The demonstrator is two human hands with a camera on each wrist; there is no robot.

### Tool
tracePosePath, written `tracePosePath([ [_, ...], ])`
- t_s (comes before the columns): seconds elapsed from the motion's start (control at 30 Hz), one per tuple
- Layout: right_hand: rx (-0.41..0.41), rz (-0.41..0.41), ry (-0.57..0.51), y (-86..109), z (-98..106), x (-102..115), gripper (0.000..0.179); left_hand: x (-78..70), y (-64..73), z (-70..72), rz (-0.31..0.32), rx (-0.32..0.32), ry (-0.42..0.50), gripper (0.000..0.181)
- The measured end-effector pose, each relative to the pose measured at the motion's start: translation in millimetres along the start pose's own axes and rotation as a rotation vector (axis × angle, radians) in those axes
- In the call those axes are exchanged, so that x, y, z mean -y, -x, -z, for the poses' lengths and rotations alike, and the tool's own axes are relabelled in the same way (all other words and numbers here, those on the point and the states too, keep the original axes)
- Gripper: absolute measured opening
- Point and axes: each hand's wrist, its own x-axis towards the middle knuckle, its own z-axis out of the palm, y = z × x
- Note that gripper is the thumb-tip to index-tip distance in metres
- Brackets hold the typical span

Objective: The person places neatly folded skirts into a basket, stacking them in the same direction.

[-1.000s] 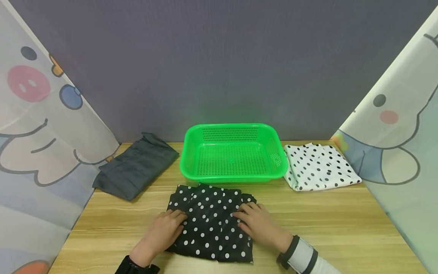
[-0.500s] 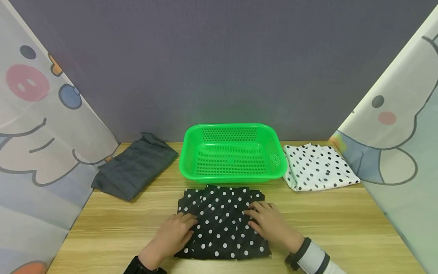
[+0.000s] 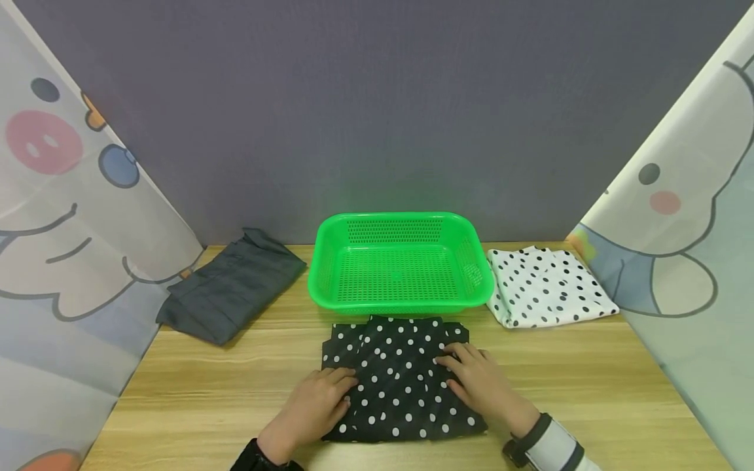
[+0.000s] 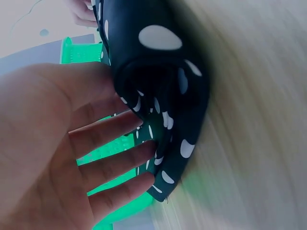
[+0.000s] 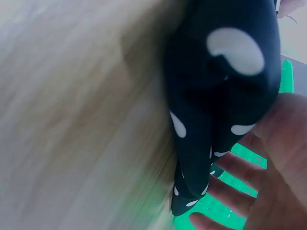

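A folded black cloth with white polka dots [image 3: 400,386] lies on the wooden table in front of the basket. My left hand [image 3: 315,402] rests along its left side, fingertips on the top layer. In the left wrist view the fingers of the left hand [image 4: 62,139] are spread and nearly straight against the cloth's rolled, layered edge [image 4: 187,120]. On the opposite side my right hand [image 3: 483,386] touches the right edge from above. The right wrist view shows the fingers of that right hand [image 5: 283,158] extended beside the folded cloth edge [image 5: 192,158].
Behind the cloth stands a green plastic basket [image 3: 400,307] with perforated sides, nothing inside it. A folded dark grey cloth [image 3: 235,288] lies back left, and a folded white cloth with black dots [image 3: 550,288] sits right of the basket. A grey wall [image 3: 377,118] rises behind.
Both hands and the black polka-dot cloth have slid to the right along the table, and slightly away from the near edge. Basket and other cloths stay where they were.
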Motion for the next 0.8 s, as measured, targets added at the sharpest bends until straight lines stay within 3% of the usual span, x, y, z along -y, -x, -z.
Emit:
tracePosePath([
  [0.33,0.041,-0.032,-0.017,4.4,-0.3,-3.9,0.040,-4.5,-2.8,-4.2,0.035,-0.024,0.005,0.026],
  [0.57,-0.003,-0.071,-0.020,1.7,2.8,-7.6,0.045,-1.8,-9.9,-4.3,0.022,-0.069,-0.028,0.028],
  [0.8,-0.072,-0.189,0.021,-5.2,6.2,-16.6,0.048,10.3,-21.8,1.1,0.121,-0.120,-0.028,0.033],
])
